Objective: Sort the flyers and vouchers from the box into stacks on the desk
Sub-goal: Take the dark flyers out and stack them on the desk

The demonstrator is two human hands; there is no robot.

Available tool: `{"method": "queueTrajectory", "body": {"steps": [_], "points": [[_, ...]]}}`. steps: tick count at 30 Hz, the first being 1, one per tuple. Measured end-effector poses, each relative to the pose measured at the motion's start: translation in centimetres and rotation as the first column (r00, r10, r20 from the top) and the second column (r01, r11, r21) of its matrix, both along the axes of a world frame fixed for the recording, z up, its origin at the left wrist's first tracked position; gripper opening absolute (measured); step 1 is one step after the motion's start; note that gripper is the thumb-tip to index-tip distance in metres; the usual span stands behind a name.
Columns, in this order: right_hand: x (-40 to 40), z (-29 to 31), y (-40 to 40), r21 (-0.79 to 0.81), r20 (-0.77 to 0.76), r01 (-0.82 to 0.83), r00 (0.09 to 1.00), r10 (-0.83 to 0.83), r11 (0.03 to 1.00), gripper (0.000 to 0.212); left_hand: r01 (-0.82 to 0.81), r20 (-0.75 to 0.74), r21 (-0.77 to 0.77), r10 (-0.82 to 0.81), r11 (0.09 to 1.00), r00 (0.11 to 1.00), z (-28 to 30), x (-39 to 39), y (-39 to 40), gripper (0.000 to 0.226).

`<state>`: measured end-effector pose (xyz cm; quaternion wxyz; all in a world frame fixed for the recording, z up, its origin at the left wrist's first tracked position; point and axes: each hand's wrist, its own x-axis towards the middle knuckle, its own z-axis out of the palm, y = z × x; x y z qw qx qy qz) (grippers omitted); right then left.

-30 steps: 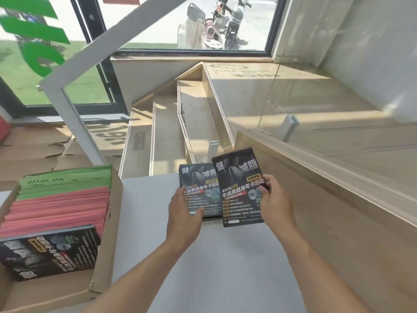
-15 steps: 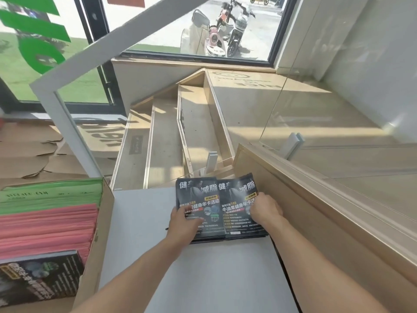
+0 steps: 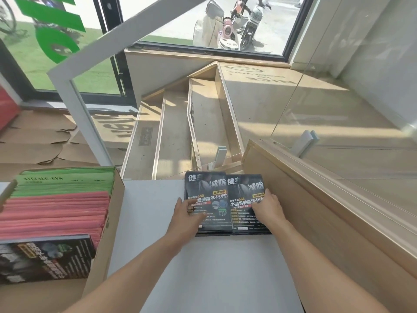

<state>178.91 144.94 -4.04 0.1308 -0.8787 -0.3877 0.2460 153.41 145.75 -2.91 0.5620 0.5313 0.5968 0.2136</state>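
Note:
Two stacks of black flyers lie side by side at the far edge of the grey desk (image 3: 214, 267): a left stack (image 3: 208, 195) and a right stack (image 3: 244, 195). My left hand (image 3: 186, 219) rests flat on the left stack's near left corner. My right hand (image 3: 267, 208) presses fingers down on the right stack's right side. The cardboard box (image 3: 106, 240) at the left holds green vouchers (image 3: 65, 182), pink vouchers (image 3: 54, 213) and more black flyers (image 3: 45, 259).
A wooden partition (image 3: 316, 211) with a glass panel runs along the desk's right side. Beyond the desk's far edge, wooden steps (image 3: 176, 132) drop toward a window. Flattened cardboard lies on the floor at the left.
My right hand has laid its bundle of black flyers down on the desk beside the left stack. Both hands now rest on the flat stacks.

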Motion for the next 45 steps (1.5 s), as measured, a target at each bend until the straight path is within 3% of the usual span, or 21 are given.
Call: {"method": "queueTrajectory", "body": {"steps": [3, 6, 10, 16, 18, 19, 21, 23, 25, 28, 31, 34, 37, 39, 42, 45], "points": [[-1.2, 0.5, -1.1, 0.097, 0.113, -0.053, 0.993, 0.042, 0.994, 0.06, 0.002, 0.008, 0.12, -0.003, 0.993, 1.0, 1.1, -1.6, -1.9, 0.046], [-4.9, 1.7, -1.7, 0.249, 0.171, -0.224, 0.968, 0.185, 0.942, 0.055, -0.029, 0.06, 0.216, 0.017, 0.976, 0.998, 2.6, -4.1, -4.0, 0.04], [-14.3, 2.5, -2.5, 0.39, 0.109, -0.467, 0.879, 0.464, 0.794, 0.043, -0.215, 0.137, 0.305, 0.181, 0.928, 0.974, 2.8, -7.9, -6.3, 0.034], [-28.6, 3.4, -4.8, 0.591, 0.053, -0.609, 0.684, 0.727, 0.529, 0.038, -0.499, 0.298, 0.488, 0.4, 0.717, 0.867, 4.5, -15.0, -8.5, 0.036], [-31.9, 3.8, -4.9, 0.61, 0.109, -0.65, 0.636, 0.764, 0.454, 0.039, -0.501, 0.222, 0.563, 0.463, 0.657, 0.858, 4.9, -18.3, -8.7, 0.038], [-33.1, 3.8, -4.8, 0.592, 0.141, -0.677, 0.621, 0.771, 0.437, 0.043, -0.445, 0.115, 0.618, 0.486, 0.648, 0.866, 4.8, -20.0, -8.7, 0.039], [-34.9, 3.8, -4.4, 0.498, 0.221, -0.741, 0.611, 0.761, 0.45, 0.051, -0.262, -0.159, 0.674, 0.482, 0.691, 0.862, 4.0, -23.6, -8.7, 0.046], [-35.7, 3.7, -4.3, 0.395, 0.312, -0.784, 0.605, 0.733, 0.479, 0.052, -0.115, -0.325, 0.646, 0.408, 0.755, 0.854, 3.1, -26.3, -8.7, 0.056], [-35.9, 3.7, -4.7, 0.359, 0.452, -0.815, 0.578, 0.679, 0.455, 0.044, -0.041, -0.36, 0.627, 0.336, 0.778, 0.871, 2.5, -27.4, -9.1, 0.061], [-36.3, 3.7, -5.8, 0.393, 0.552, -0.835, 0.548, 0.628, 0.384, 0.028, -0.036, -0.337, 0.676, 0.351, 0.736, 0.873, 2.0, -27.4, -9.6, 0.06], [-37.3, 4.2, -6.8, 0.405, 0.417, -0.812, 0.573, 0.705, 0.421, 0.02, -0.076, -0.295, 0.728, 0.412, 0.681, 0.862, 1.8, -27.3, -9.9, 0.057], [-37.5, 4.9, -7.4, 0.504, 0.269, -0.699, 0.685, 0.677, 0.508, 0.02, -0.139, -0.196, 0.761, 0.428, 0.634, 0.882, 2.5, -27.5, -10.3, 0.061], [-36.6, 6.6, -8.1, 0.66, 0.002, -0.441, 0.811, 0.585, 0.609, 0.02, -0.246, -0.061, 0.827, 0.517, 0.505, 0.854, 4.5, -28.6, -10.5, 0.078], [-35.4, 7.9, -8.6, 0.722, -0.287, -0.164, 0.813, 0.507, 0.672, 0.021, -0.387, 0.05, 0.798, 0.589, 0.462, 0.807, 6.3, -29.6, -10.0, 0.098], [-32.7, 8.3, -9.3, 0.614, -0.653, 0.243, 0.692, 0.31, 0.751, 0.02, -0.559, 0.129, 0.558, 0.602, 0.613, 0.788, 9.0, -29.3, -9.2, 0.104], [-30.1, 7.4, -10.3, 0.403, -0.856, 0.459, 0.494, 0.15, 0.792, 0.014, -0.504, 0.395, 0.216, 0.398, 0.836, 0.828, 9.9, -26.6, -8.3, 0.095]]}}
